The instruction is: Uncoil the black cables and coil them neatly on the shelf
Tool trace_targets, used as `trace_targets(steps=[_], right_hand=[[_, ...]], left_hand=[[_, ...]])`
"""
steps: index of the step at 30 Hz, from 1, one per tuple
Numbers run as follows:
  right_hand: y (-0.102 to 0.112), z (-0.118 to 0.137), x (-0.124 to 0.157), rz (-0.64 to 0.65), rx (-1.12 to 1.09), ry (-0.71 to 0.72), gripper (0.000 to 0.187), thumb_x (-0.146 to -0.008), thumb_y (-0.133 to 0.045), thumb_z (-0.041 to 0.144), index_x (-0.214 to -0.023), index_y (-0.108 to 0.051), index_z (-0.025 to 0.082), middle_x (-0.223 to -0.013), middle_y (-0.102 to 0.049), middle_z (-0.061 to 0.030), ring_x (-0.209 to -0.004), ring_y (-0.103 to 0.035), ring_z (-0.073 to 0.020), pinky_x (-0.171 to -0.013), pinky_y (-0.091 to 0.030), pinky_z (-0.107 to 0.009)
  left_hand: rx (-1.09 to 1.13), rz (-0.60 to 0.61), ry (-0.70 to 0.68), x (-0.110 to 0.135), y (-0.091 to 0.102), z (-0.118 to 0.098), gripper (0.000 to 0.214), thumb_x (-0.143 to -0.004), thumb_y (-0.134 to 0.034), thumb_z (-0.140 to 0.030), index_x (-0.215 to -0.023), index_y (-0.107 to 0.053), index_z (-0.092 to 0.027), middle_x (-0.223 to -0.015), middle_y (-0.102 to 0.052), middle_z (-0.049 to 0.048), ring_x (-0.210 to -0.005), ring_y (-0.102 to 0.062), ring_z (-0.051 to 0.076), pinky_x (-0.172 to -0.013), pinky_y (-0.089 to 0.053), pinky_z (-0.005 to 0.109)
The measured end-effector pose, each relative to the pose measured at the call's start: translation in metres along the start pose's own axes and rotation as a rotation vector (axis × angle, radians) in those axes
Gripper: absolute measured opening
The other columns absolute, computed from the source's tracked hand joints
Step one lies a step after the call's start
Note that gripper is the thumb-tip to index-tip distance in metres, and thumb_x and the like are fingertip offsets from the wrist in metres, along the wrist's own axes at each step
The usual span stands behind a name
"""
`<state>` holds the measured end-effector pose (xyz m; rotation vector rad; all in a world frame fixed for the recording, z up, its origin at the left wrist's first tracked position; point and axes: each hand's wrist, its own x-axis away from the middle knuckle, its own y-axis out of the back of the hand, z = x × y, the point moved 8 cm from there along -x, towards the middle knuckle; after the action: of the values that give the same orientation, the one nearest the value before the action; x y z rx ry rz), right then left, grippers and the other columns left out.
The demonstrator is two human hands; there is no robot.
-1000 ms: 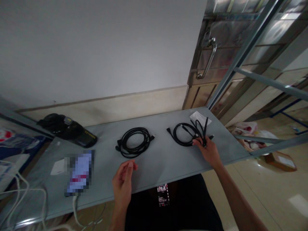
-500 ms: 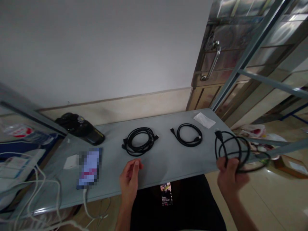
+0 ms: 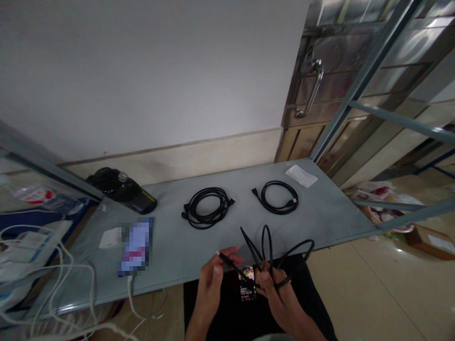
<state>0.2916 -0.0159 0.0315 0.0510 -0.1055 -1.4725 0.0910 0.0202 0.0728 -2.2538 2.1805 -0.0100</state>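
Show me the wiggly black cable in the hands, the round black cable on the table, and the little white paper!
held black cable [image 3: 269, 241]: head view, on its raised loop.
coiled black cable [image 3: 274, 182]: head view, on the top of the coil.
white paper slip [image 3: 301, 176]: head view, on its middle.

Blurred phone [image 3: 136, 246] near black handheld device [image 3: 122, 188]

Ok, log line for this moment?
left hand: black cable plug end | right hand: black cable loops | shelf: two coils
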Motion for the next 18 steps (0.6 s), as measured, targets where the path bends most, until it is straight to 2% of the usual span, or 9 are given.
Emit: trace_targets(steps=[2,3,6,8,10,12,15,16,18], right_hand=[[-0.001,0.002,-0.006,0.036,-0.065,-0.046,0.057,-0.109,-0.05,0.08,-0.101,-0.079,0.032,-0.092,-0.076,-0.0093,-0.082,-0.076,-0.0295,-0.072,-0.072,-0.042],[-0.001,0.004,-0.007,0.056,-0.073,-0.064,0.058,-0.109,-0.051,0.081,-0.104,-0.08,0.031,-0.095,-0.076,-0.0097,-0.085,-0.076,-0.0293,-0.075,-0.072,-0.042],[0.002,0.018,-0.011,0.094,-0.001,-0.074,0.062,-0.11,-0.051,0.081,-0.114,-0.082,0.027,-0.103,-0.08,-0.0109,-0.099,-0.076,-0.0291,-0.093,-0.07,-0.042],[0.007,0.032,-0.013,0.138,0.03,-0.05,0.066,-0.113,-0.045,0.079,-0.119,-0.083,0.025,-0.113,-0.082,-0.0126,-0.113,-0.076,-0.0297,-0.107,-0.065,-0.044],[0.014,0.042,-0.016,0.195,0.006,-0.029,0.069,-0.116,-0.039,0.077,-0.121,-0.083,0.024,-0.121,-0.083,-0.0137,-0.122,-0.075,-0.0299,-0.116,-0.061,-0.045],[0.033,0.045,-0.021,0.165,-0.074,-0.04,0.073,-0.116,-0.034,0.078,-0.123,-0.082,0.023,-0.121,-0.085,-0.0145,-0.122,-0.078,-0.0298,-0.114,-0.062,-0.046],[0.08,0.033,-0.028,0.007,-0.214,-0.083,0.084,-0.109,-0.032,0.091,-0.113,-0.078,0.021,-0.09,-0.084,-0.0139,-0.086,-0.083,-0.029,-0.084,-0.069,-0.043],[0.098,0.028,-0.028,-0.047,-0.227,-0.093,0.086,-0.107,-0.031,0.094,-0.107,-0.076,0.021,-0.078,-0.079,-0.0114,-0.07,-0.078,-0.0267,-0.07,-0.067,-0.039],[0.136,0.018,-0.026,-0.159,-0.185,-0.102,0.085,-0.105,-0.034,0.097,-0.092,-0.071,0.021,-0.058,-0.065,-0.0042,-0.047,-0.061,-0.0188,-0.05,-0.052,-0.031]], left_hand=[[0.12,-0.052,0.062,0.013,-0.019,0.002,0.07,-0.102,-0.06,-0.084,-0.143,-0.081,-0.03,-0.112,-0.087,0.0135,-0.104,-0.083,0.036,-0.096,-0.068,0.05],[0.137,-0.067,0.101,0.018,-0.028,0.003,0.066,-0.103,-0.064,-0.08,-0.143,-0.081,-0.03,-0.117,-0.087,0.0136,-0.107,-0.083,0.035,-0.097,-0.068,0.049],[0.138,-0.056,0.236,0.025,-0.05,0.003,0.059,-0.102,-0.069,-0.074,-0.124,-0.086,-0.022,-0.125,-0.085,0.0173,-0.108,-0.082,0.035,-0.086,-0.07,0.043],[0.18,-0.071,0.29,0.024,-0.05,-0.003,0.059,-0.103,-0.069,-0.074,-0.115,-0.087,-0.018,-0.124,-0.085,0.0187,-0.103,-0.083,0.033,-0.077,-0.069,0.037],[0.266,-0.13,0.278,0.02,-0.036,-0.015,0.058,-0.101,-0.073,-0.074,-0.109,-0.086,-0.018,-0.116,-0.087,0.0171,-0.099,-0.084,0.031,-0.081,-0.069,0.038],[0.341,-0.235,0.236,0.017,-0.008,-0.03,0.055,-0.093,-0.083,-0.074,-0.102,-0.084,-0.019,-0.104,-0.088,0.0138,-0.094,-0.085,0.031,-0.087,-0.07,0.042],[0.338,-0.42,0.21,0.02,0.045,-0.05,0.061,-0.074,-0.097,-0.075,-0.095,-0.08,-0.02,-0.092,-0.086,0.0095,-0.08,-0.084,0.032,-0.07,-0.07,0.041],[0.302,-0.465,0.212,0.022,0.062,-0.055,0.064,-0.07,-0.099,-0.076,-0.094,-0.078,-0.021,-0.092,-0.086,0.0094,-0.079,-0.083,0.033,-0.064,-0.069,0.04],[0.228,-0.527,0.231,0.03,0.094,-0.061,0.068,-0.064,-0.1,-0.078,-0.09,-0.075,-0.021,-0.096,-0.087,0.01,-0.08,-0.083,0.035,-0.058,-0.067,0.04]])
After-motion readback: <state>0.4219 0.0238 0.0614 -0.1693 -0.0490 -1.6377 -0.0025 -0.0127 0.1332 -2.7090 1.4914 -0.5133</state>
